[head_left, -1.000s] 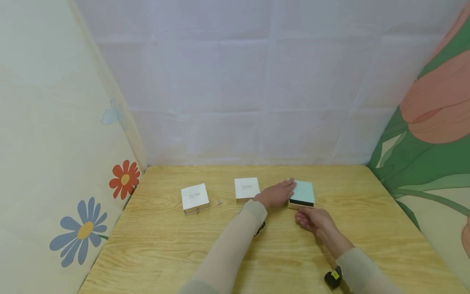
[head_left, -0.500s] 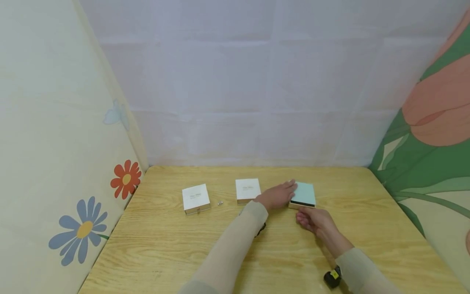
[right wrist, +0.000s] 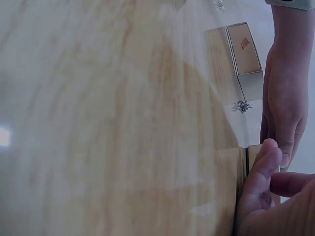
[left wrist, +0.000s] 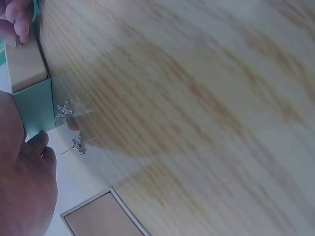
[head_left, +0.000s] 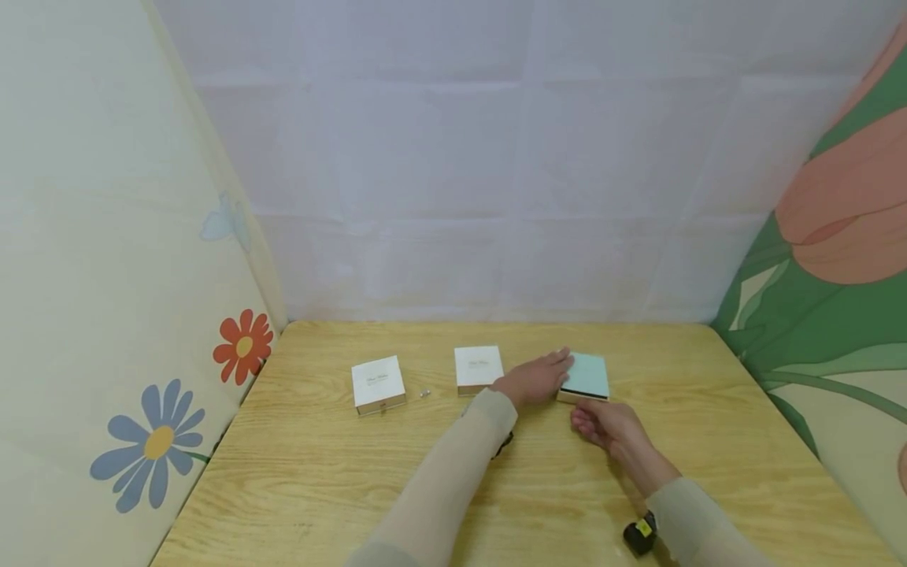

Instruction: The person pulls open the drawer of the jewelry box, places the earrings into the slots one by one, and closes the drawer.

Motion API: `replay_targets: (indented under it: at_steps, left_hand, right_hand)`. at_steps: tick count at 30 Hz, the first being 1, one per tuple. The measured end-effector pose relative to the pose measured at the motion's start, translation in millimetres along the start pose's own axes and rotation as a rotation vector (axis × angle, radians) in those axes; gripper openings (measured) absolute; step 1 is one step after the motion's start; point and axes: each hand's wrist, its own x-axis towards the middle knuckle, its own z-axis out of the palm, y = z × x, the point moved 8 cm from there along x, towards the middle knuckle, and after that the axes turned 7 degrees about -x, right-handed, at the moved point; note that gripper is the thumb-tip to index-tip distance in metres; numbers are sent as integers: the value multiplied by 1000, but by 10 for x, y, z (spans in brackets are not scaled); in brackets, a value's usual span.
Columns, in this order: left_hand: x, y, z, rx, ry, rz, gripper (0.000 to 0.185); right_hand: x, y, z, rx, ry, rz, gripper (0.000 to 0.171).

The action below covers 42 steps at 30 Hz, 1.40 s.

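Two hands met at one small box near the middle of the worktop. The left hand lay with straight fingers along the left side and top edge of the mint-green box, fingertips reaching its far left corner, pressing rather than gripping. The right hand sat just in front of the same box, fingers loosely curled toward its near face; in the right wrist view its fingertips touched the front edge where a dark seam showed, but whether they pinched anything I could not tell.

The mint-green box lay directly ahead of the right hand and to the right of the left hand, flat, one side facing the person. Both hands were at it; the left was on top, the right at the near side.

Just left of the left hand stood a white box with a tan base, and well further left a second white box. Each lid bore a short line of script, too small to read. Between the two white boxes lay a tiny silvery earring; the left wrist view showed two sparkly studs beside the green box's wall.
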Motion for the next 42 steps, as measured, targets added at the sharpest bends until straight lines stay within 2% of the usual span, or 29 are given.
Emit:
replay_targets:
  at_steps: [11, 19, 26, 42]
  left_hand:
    - [-47, 54, -43, 26, 2, 12, 53]
    - [-74, 98, -70, 31, -3, 13, 53]
    - [-67, 82, -56, 27, -5, -2, 53]
    - [-82, 89, -65, -5, -15, 9, 53]
  right_hand:
    - [-5, -14, -1, -3, 12, -1, 21]
    - [0, -13, 4, 1, 11, -4, 16]
    - [11, -16, 7, -9, 11, -9, 18]
    - [70, -19, -2, -15, 19, -16, 16]
